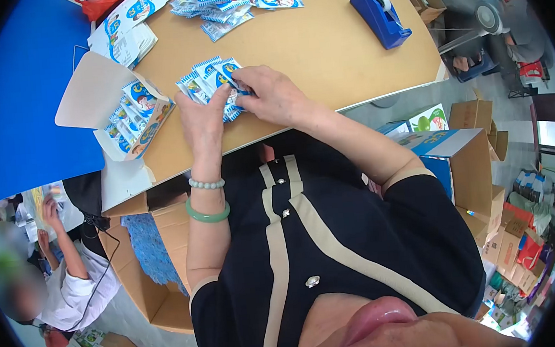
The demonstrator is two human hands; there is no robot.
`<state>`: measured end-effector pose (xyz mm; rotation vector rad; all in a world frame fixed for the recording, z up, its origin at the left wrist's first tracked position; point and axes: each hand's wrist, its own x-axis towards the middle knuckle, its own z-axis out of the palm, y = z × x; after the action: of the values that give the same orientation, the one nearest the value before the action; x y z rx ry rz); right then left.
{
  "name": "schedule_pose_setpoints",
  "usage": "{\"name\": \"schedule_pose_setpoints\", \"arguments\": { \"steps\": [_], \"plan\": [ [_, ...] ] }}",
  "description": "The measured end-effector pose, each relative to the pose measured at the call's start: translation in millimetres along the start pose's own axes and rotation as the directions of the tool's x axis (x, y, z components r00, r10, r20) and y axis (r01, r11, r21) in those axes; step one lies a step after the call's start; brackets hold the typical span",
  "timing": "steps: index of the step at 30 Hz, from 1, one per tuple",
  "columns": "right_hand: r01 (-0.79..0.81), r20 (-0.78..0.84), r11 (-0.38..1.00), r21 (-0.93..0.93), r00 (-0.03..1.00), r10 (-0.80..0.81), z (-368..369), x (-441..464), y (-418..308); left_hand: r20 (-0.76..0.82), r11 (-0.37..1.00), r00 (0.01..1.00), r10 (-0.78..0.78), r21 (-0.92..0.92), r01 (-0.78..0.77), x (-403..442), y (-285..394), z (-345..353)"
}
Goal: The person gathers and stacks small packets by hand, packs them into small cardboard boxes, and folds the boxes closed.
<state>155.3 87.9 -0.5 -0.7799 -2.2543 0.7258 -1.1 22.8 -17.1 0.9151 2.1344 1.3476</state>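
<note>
Just above the tan table, near its front edge, my two hands hold a small bunch of blue-and-white sachets [208,78]. My left hand [203,120], with a beaded bracelet and a green bangle at its wrist, grips the bunch from the left, thumb across the front. On the right side, my right hand [274,95] has its fingers curled and pinched at the sachets' edge. To the left stands an open carton [153,128] with its lid up and several like sachets [132,113] inside. A loose pile of sachets [231,4] lies at the far side.
A blue tape dispenser [379,18] stands at the table's [320,53] right. Flat printed cartons [126,35] are stacked at the back left, beside a blue surface [24,95]. Cardboard boxes [469,171] flank me below. Another person [71,281] works at the lower left.
</note>
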Motion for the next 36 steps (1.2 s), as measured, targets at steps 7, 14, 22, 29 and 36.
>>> {"name": "schedule_pose_setpoints", "arguments": {
  "steps": [7, 14, 22, 29, 36],
  "plan": [
    [-0.409, -0.095, 0.899, 0.155, 0.900, 0.426, -34.8, 64.1, 63.8, -0.006, 0.999, 0.999, -0.038, 0.028, 0.038, 1.9, -4.4, 0.4],
    [-0.604, -0.259, 0.774, 0.191, 0.730, 0.633, -49.4, 205.4, 186.9, -0.023, 0.999, 1.000, -0.020, 0.046, 0.022, -2.5, 0.4, 0.3],
    [-0.707, -0.291, 0.700, 0.101, 0.652, 0.700, -37.6, 199.5, 138.5, -0.028, 0.986, 0.997, -0.074, 0.149, 0.077, -9.3, 15.2, -4.5],
    [-0.520, -0.268, 0.669, 0.531, 0.646, 0.715, -45.1, 185.1, 154.4, -0.025, 0.971, 0.996, -0.087, 0.221, 0.090, -11.8, 23.2, -6.3],
    [-0.245, -0.806, 0.966, -0.078, 0.587, 0.083, -31.3, 202.8, 184.9, -0.028, 0.961, 0.991, -0.128, 0.244, 0.131, -14.6, 32.4, -10.8]
  ]
}}
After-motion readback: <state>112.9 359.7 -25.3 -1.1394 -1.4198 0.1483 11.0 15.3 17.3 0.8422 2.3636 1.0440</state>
